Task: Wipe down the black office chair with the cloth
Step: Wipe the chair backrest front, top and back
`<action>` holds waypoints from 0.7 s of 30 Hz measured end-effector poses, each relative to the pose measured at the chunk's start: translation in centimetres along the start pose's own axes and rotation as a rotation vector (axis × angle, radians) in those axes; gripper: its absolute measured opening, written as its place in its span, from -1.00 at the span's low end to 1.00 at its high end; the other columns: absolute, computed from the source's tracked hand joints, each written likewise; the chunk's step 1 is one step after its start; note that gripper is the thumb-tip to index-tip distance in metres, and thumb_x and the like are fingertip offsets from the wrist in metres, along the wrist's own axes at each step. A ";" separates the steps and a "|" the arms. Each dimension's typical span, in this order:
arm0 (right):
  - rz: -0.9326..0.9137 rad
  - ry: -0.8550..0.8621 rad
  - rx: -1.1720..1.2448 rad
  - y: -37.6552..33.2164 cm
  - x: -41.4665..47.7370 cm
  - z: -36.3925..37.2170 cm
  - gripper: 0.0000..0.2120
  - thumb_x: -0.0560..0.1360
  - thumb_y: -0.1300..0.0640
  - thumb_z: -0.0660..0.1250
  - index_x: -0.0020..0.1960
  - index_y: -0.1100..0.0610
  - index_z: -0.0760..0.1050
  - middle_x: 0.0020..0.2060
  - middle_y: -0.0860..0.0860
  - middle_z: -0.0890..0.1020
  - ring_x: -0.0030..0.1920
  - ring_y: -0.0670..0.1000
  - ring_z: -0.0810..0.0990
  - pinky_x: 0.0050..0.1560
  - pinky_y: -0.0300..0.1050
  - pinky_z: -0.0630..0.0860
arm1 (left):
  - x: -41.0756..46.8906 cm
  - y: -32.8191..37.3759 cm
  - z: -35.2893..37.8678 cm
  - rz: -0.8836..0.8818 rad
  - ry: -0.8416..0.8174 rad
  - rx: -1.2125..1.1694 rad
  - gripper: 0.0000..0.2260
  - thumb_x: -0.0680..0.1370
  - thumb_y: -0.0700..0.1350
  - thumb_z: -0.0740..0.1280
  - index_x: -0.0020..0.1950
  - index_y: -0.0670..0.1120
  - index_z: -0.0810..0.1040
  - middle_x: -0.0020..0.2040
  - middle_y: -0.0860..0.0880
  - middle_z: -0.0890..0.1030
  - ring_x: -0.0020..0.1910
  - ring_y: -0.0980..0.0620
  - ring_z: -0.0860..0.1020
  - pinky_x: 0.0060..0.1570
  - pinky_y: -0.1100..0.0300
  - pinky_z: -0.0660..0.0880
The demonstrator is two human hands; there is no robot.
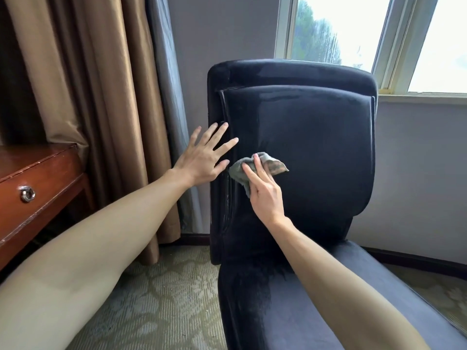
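Right hand [265, 195] reaches in from lower right, forearm long and nearly straight, wrist slightly raised; two fingers [257, 162] lie extended over the grey cloth [276, 166] and press it against the backrest, while the cloth folds over the remaining fingers, so it is pinned among them rather than merely lying under a flat palm. Thumb not visible; how much of the cloth is bunched beneath the palm cannot be made out. Cloth sits low on the left part of the backrest's inner panel, one corner poking out to the right, a frayed edge trailing down beside the knuckles. Left hand [202, 157] just beside it, apart from the cloth: fingers spread and straight, palm flat against the left edge of the black office chair [316, 137], holding nothing, arm stretched across from the lower left corner. Chair faces the camera, backrest upright with a raised panel inside a thicker frame; surface shows sheen and faint streaks near the top. Seat [353, 294] runs down toward the bottom edge and is cut off there; base and legs out of view. Patterned carpet [164, 299] lies beneath. Brown curtain [101, 97] hangs to the left, a grey curtain [164, 72] between it and the chair. Wooden desk [43, 173] with a ring pull [27, 193] is cropped at the left edge. Window [353, 29] behind the chair is bright; the view outside is blurred, only vague greenery
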State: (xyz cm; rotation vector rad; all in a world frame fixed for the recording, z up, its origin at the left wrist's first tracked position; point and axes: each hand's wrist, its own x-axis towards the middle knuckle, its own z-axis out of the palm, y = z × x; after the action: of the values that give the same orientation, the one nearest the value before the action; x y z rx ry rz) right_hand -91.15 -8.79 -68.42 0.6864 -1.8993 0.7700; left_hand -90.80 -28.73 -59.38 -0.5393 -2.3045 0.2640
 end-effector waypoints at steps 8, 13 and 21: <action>0.041 -0.145 0.032 -0.9 -8.7 2.3 -0.59 0.52 0.36 0.25 0.34 0.14 0.50 0.43 0.11 0.35 0.41 0.18 0.35 0.20 0.13 0.52 | -0.5 0.4 -0.1 -0.029 -0.032 -0.026 -0.48 0.64 0.12 0.14 0.58 0.09 0.13 0.61 -0.10 -0.03 0.58 -0.13 -0.02 0.48 -0.20 -0.11; 0.007 -0.172 0.017 -0.7 -6.6 -0.5 -0.66 0.55 0.25 0.19 0.28 0.13 0.55 0.33 0.14 0.50 0.31 0.13 0.51 0.13 0.09 0.58 | -1.7 1.3 -0.6 -0.038 -0.098 -0.092 -0.46 0.63 0.20 0.11 0.58 0.10 0.13 0.62 -0.07 -0.07 0.58 -0.08 -0.09 0.50 -0.16 -0.15; 0.507 -0.180 0.398 -6.4 0.8 -4.2 -0.49 0.49 0.32 0.36 0.38 0.07 0.32 0.19 0.06 0.60 0.10 0.01 0.63 0.15 0.02 0.56 | -4.4 1.5 -1.5 0.118 -0.087 -0.159 -0.39 0.55 0.34 -0.07 0.57 0.15 0.17 0.61 -0.06 -0.01 0.58 -0.05 -0.02 0.49 -0.07 -0.08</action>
State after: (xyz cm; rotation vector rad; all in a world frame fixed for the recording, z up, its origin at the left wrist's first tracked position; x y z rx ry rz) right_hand -84.48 -9.83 -64.76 0.5227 -2.1371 1.4770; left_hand -86.45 -29.32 -61.57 -0.7587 -2.3943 0.1643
